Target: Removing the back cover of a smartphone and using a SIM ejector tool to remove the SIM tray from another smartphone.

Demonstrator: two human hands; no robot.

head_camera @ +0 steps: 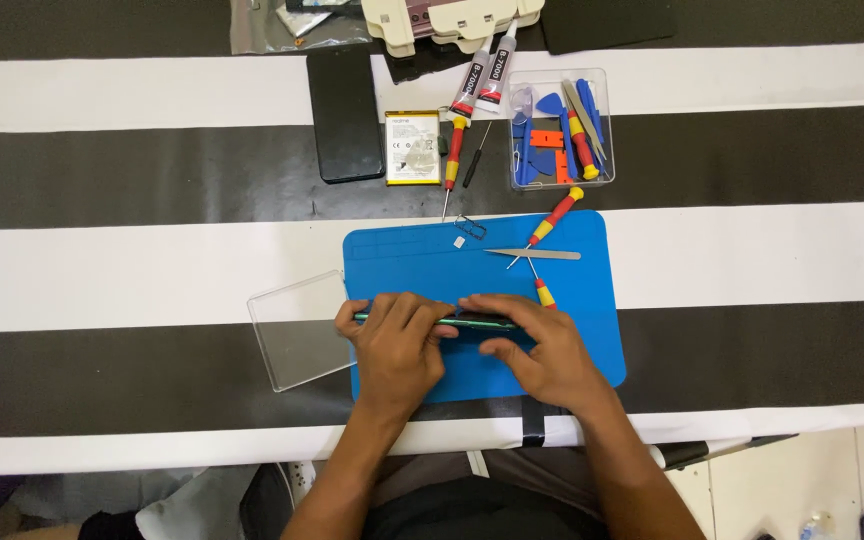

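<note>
Both hands come first: the left hand (pixel 399 345) and right hand (pixel 542 350) sit close together, each gripping the thin green-edged phone (pixel 452 321), held on edge over the blue mat (pixel 592 340). That mat lies on the striped table (pixel 102 270). Left of it, touching its edge, rests a clear lid (pixel 297 330); beyond stand a tool tray (pixel 560 128), black phone (pixel 345 113), battery (pixel 413 147) and tweezers (pixel 534 254)

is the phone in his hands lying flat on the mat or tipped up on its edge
Tipped up on edge. Only the thin green side of the phone shows, pinched between the left hand and right hand above the blue mat.
</note>
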